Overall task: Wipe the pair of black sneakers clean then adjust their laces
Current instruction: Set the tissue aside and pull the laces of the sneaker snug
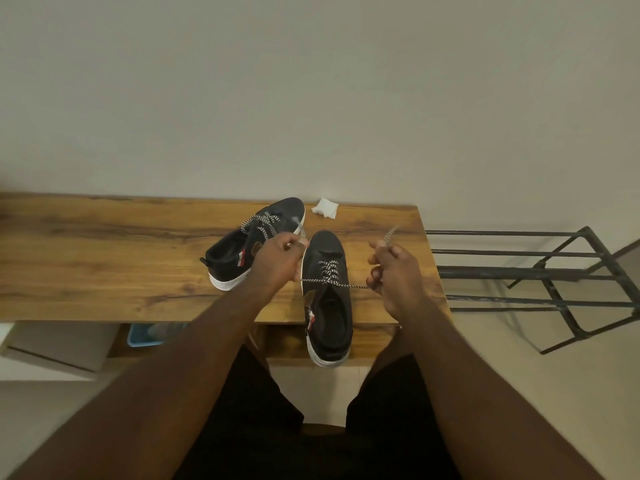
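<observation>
Two black sneakers with white soles stand on a wooden table. The near sneaker points away from me, its heel hanging over the table's front edge. Its black-and-white lace is pulled taut sideways across the tongue. My left hand grips the lace's left end beside the shoe. My right hand grips the right end, whose tip sticks up above my fingers. The other sneaker lies behind my left hand, angled to the right, its laces loose.
A crumpled white wipe lies at the table's back edge by the wall. A black metal rack stands right of the table. A blue tray and a white box sit under the table on the left.
</observation>
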